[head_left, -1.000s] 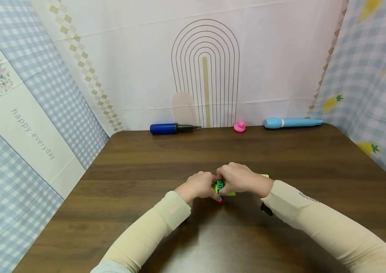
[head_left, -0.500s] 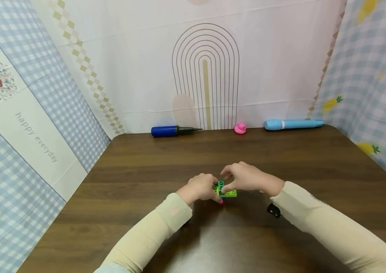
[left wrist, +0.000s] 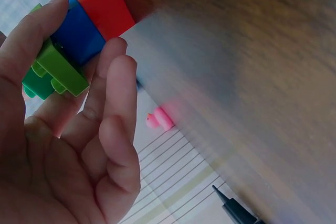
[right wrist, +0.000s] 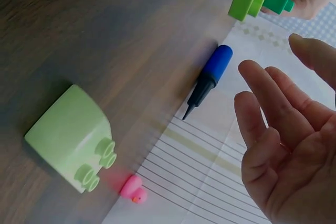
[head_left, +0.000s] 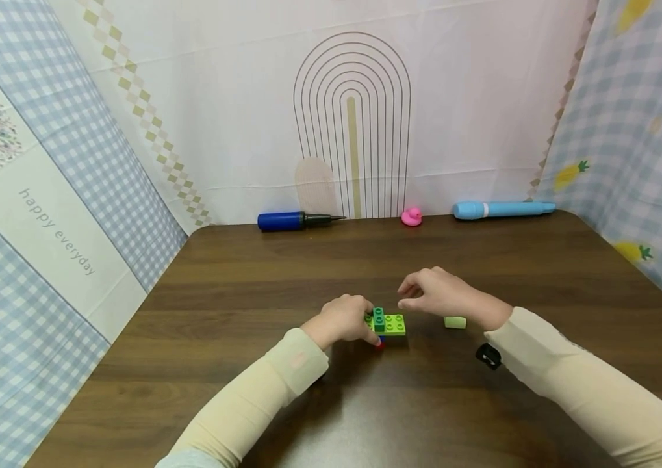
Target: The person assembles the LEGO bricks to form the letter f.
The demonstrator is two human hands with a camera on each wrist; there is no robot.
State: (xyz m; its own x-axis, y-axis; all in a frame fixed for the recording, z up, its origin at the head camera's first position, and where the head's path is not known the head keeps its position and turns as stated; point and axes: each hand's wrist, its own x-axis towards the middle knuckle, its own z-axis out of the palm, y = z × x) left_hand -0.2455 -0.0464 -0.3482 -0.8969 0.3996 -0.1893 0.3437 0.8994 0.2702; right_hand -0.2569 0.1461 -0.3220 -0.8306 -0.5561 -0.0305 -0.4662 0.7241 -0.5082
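Note:
My left hand (head_left: 342, 318) grips a stack of toy building bricks between thumb and fingers. In the left wrist view, a red brick (left wrist: 105, 6) forms the base, with a blue brick (left wrist: 80, 35) above it. A wider lime green brick (head_left: 395, 325) follows, and across its top sits a narrow dark green brick (head_left: 379, 320). To the right of the stack my right hand (head_left: 442, 292) hovers over the table, fingers loosely bent and holding nothing. Near it lies a pale green rounded brick (right wrist: 71, 135), on its side with the studs sideways.
Along the table's back edge lie a blue hand pump (head_left: 281, 221) with a black nozzle, a pink toy duck (head_left: 411, 217) and a light blue pump-like tube (head_left: 503, 209). Patterned cloth hangs behind and at both sides of the brown wooden table (head_left: 249, 279).
My right hand has let go of the dark green brick and drawn back to the right. The pale green brick now shows below that wrist. My left hand keeps its hold.

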